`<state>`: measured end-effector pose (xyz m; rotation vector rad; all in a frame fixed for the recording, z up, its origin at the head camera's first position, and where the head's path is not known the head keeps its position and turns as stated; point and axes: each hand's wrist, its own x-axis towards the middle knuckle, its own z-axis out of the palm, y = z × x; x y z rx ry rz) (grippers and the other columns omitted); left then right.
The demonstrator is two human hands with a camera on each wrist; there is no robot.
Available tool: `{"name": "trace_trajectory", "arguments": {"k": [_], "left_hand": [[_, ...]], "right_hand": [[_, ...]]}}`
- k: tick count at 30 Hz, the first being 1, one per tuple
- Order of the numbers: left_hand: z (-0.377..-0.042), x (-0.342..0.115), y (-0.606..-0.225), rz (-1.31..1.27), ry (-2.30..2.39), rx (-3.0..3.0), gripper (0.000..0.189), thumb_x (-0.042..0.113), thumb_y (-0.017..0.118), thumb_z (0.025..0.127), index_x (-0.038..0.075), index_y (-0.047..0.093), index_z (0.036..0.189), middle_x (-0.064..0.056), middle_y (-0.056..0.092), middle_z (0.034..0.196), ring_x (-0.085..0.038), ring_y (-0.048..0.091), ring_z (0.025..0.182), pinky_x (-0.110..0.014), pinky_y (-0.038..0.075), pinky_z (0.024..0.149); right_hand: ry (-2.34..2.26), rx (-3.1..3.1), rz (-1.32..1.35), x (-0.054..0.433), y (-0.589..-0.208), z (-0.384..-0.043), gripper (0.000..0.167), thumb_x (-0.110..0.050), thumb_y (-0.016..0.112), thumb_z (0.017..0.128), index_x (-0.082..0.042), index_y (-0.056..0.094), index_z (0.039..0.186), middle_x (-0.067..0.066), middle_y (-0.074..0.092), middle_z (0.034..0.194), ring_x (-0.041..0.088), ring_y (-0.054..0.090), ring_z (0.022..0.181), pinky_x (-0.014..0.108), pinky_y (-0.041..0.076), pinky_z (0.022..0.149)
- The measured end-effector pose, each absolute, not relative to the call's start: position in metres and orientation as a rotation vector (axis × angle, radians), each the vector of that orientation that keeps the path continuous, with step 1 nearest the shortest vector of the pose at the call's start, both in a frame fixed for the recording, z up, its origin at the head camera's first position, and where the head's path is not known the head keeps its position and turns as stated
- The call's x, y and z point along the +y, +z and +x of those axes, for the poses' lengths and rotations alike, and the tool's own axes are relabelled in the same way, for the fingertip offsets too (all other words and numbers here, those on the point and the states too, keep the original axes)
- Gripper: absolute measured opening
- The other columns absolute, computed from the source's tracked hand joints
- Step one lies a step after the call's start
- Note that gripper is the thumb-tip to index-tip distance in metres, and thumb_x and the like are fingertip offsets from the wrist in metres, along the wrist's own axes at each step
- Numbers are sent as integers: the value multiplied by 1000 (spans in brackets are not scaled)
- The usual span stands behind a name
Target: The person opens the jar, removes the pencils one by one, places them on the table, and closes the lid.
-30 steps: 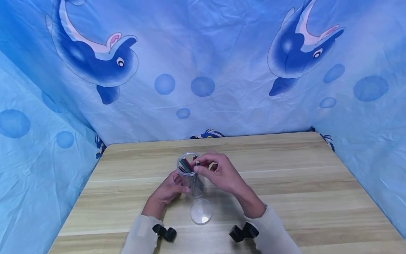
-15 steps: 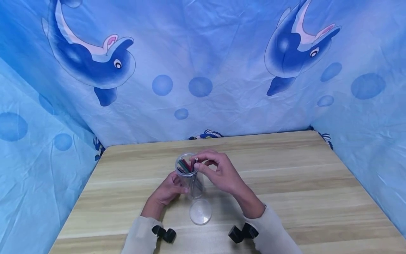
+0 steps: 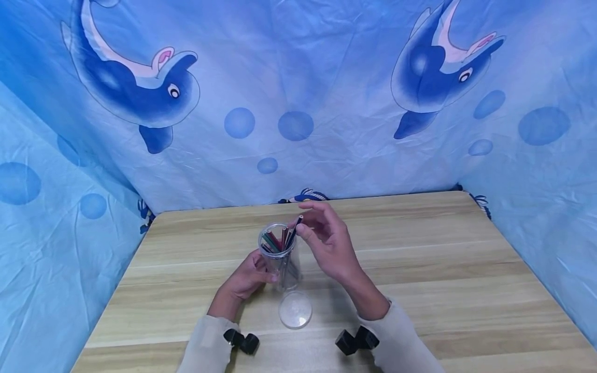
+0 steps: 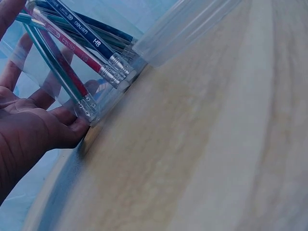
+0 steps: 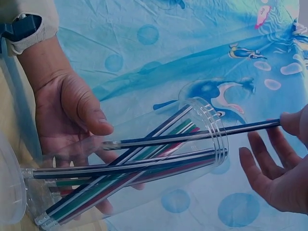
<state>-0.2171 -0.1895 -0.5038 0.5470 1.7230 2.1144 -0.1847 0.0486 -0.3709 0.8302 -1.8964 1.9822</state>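
Note:
A clear plastic jar (image 3: 292,273) stands on the table with several striped pencils inside, in red, green and dark blue. My left hand (image 3: 245,278) holds it from the left, fingers around the wall and thumb on the near side. Above the rim, my right hand (image 3: 332,249) pinches the upper end of a dark blue pencil (image 5: 245,128). That pencil is partly out of the jar, slanting, with its lower end still within. In the left wrist view, a dark blue pencil (image 4: 86,32) marked HB shows its metal ferrule, near a red pencil (image 4: 72,45).
A round clear lid (image 3: 296,310) lies flat on the wooden table (image 3: 443,290), just in front of the jar. Blue cloth (image 3: 298,62) printed with dolphins hangs behind and along the sides of the table.
The right hand has risen and drawn the dark blue pencil partway up out of the jar, moving slightly right. The left hand and jar have stayed put.

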Motion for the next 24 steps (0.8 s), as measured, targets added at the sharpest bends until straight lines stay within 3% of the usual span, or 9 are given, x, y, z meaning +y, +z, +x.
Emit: {"name": "trace_trajectory", "arguments": {"k": [4, 10, 19, 24], "left_hand": [[-218, -190, -505, 570, 2125, 1703, 78, 3, 83, 71, 13, 53, 142, -3, 56, 143, -17, 39, 140, -54, 5, 119], [-219, -191, -507, 619, 2124, 1698, 76, 2, 82, 72, 14, 54, 142, -3, 55, 144, -17, 38, 141, -56, 3, 119], [-220, -190, -507, 632, 2132, 1692, 80, 5, 84, 71, 10, 51, 144, -5, 54, 146, -19, 36, 142, -56, 2, 119], [-220, -190, -508, 641, 2127, 1705, 80, 5, 84, 71, 10, 51, 144, -5, 55, 145, -19, 37, 142, -55, 3, 119]], "right_hand": [[2018, -1769, 860, 48, -372, -186, 32, 6, 54, 98, 1, 51, 129, 21, 68, 101, 31, 68, 97, 40, 58, 85], [2069, -1587, 888, 47, -374, -189, 27, 10, 51, 97, 8, 49, 124, 26, 64, 99, 29, 69, 93, 46, 60, 76], [2052, -1418, 887, 49, -374, -190, 27, 8, 52, 98, 8, 51, 124, 12, 65, 102, 25, 69, 92, 46, 60, 70], [2015, -1302, 888, 51, -372, -192, 26, 7, 51, 99, 5, 54, 125, 13, 65, 105, 25, 70, 92, 43, 61, 68]]}}
